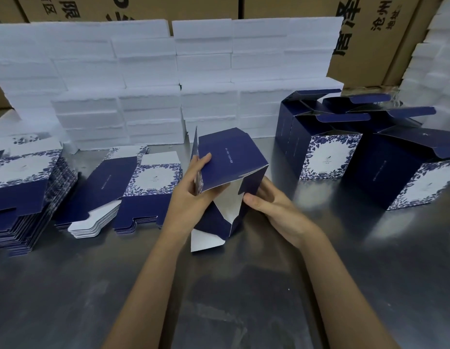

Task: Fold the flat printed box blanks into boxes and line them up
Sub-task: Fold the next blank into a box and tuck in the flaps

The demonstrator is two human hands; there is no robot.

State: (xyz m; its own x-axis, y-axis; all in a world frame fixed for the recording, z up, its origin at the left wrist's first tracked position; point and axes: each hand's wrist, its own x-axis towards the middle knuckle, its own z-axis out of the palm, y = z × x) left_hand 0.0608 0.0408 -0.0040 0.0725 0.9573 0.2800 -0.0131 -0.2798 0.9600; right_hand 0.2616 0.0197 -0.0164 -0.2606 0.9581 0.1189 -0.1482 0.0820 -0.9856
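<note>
Behind half-folded box blank (229, 162): right hand (271, 205) fingertips hidden; left hand (191, 187) grips edge.

Large black Chinese characters "沧州" and "地址" on brown carton (385, 39), box print too small to read

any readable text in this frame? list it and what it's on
"沧州", then smaller characters too blurred to read: brown carton, upper right.
Large black characters, cropped, not reliably readable: cartons along the top.
White line of print, too small: half-folded box gripped by left hand and right hand.
Logo print, too small: finished boxes, flat blanks.
</note>
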